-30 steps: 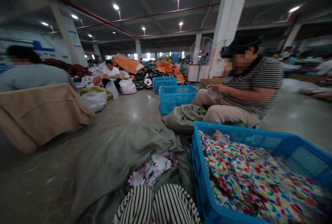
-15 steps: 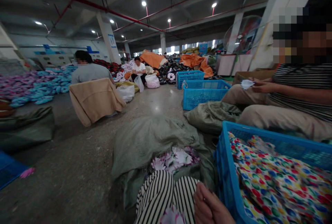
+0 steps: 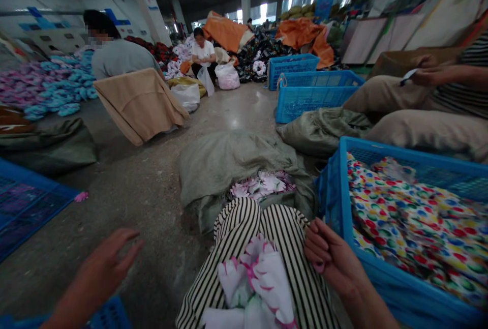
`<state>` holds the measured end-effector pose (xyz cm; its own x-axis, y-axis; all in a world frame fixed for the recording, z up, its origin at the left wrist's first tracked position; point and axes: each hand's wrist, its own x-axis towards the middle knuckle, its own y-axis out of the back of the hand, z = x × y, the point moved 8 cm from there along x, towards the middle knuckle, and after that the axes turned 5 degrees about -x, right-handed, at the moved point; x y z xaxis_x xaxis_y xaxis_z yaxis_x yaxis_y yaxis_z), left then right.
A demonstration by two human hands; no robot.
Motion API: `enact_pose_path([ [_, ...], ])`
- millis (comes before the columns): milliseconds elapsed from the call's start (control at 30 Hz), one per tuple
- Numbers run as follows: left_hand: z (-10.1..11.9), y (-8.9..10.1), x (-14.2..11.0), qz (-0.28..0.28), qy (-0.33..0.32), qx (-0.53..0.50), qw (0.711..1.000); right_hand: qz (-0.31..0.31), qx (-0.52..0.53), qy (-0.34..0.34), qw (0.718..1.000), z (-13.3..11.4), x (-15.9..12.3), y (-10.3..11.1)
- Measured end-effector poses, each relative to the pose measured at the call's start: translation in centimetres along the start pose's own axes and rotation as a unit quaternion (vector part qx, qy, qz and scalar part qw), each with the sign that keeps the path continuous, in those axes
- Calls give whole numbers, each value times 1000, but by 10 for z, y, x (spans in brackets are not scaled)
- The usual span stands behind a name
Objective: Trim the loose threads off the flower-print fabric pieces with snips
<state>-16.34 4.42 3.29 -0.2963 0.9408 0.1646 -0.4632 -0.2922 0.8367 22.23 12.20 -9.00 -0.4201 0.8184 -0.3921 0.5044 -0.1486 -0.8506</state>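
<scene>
A blue plastic crate [image 3: 345, 191] stands right of the black-and-cream striped trousers [image 3: 236, 227]. On the lap, white, pink-edged fabric pieces [image 3: 272, 280] lie bunched, the bunch running roughly knees to waist. The right hand [image 3: 335, 260], nearer, is just right of them, fingers curled; whether it grips anything, I cannot tell. The left hand [image 3: 101, 273], open and empty, is well apart on their left.

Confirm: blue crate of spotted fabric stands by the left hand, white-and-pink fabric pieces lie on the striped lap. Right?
Wrong on the hand: the head view shows the blue crate of spotted fabric by the right hand. White-and-pink fabric pieces do lie on the striped lap.
</scene>
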Motion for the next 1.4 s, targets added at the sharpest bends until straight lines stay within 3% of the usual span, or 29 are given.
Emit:
enact_pose_path([
  [67,56,-44,7,-132,-108,-46,984,13,1,6,1000,2,-5,4],
  [133,125,-90,-4,-256,-217,-107,936,26,1,13,1000,3,-9,9],
  [200,172,-134,-19,-342,-227,-142,901,39,-7,19,999,5,-11,15],
  [300,200,-181,-35,-379,-221,-124,890,52,-26,22,998,7,-14,22],
  [367,201,-194,-39,-391,-217,-135,884,61,-38,26,997,7,-16,25],
  [467,182,-188,-28,-394,-107,-267,873,83,-86,34,992,8,-16,25],
  [533,170,-178,-23,-390,-6,-405,827,88,-164,33,982,11,-16,19],
  [600,164,-170,-23,-377,65,-525,761,77,-248,47,965,15,-14,5],
  [700,162,-171,-30,-350,123,-626,686,55,-297,77,950,24,-12,-21],
  [833,167,-181,-38,-336,140,-681,635,33,-275,40,960,40,-9,-44],
  [900,168,-184,-37,-335,143,-682,634,32,-287,39,956,39,-9,-48],
  [1167,165,-180,-27,-355,144,-639,667,114,-354,148,917,7,-23,-44],
  [1400,164,-167,-14,-314,152,-598,722,158,-342,197,905,-8,-26,-40],
])
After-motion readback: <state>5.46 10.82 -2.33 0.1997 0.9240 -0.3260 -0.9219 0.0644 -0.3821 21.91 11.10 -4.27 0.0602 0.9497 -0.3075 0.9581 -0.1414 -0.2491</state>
